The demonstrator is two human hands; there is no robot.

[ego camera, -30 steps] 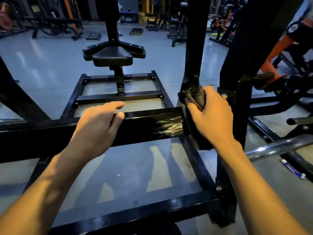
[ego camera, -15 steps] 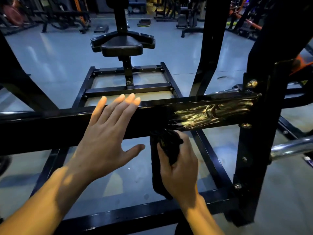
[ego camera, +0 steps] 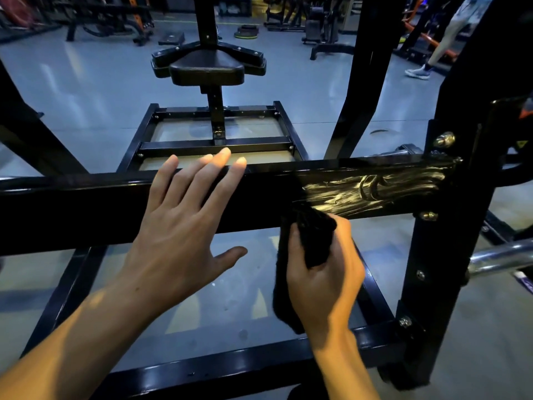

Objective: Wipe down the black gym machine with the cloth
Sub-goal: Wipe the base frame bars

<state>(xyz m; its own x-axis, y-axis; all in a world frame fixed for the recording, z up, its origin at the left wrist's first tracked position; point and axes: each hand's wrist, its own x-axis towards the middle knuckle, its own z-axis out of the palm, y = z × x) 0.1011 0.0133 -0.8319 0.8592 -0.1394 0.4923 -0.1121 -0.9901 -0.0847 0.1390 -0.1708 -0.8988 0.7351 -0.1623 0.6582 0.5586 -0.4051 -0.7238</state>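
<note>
A thick horizontal bar (ego camera: 72, 209) of the black gym machine runs across the view in front of me. My left hand (ego camera: 184, 226) is spread flat with straight fingers over the bar's front face, fingertips at its top edge. My right hand (ego camera: 323, 272) grips a bunched black cloth (ego camera: 313, 238) just under the bar's lower edge; part of the cloth hangs below my palm. Wet, shiny wipe streaks (ego camera: 372, 192) cover the bar's right end beside the black upright post (ego camera: 441, 226).
The machine's padded seat (ego camera: 206, 70) stands beyond on a floor frame (ego camera: 216, 145). A chrome bar (ego camera: 501, 256) sticks out at the right. A person's legs (ego camera: 441, 41) are at the far right. Other gym equipment lines the back, with grey floor between.
My right hand came off the upright post and dropped with the cloth to below the bar. My left hand let go of the bar's top and spread flat. The view shifted right.
</note>
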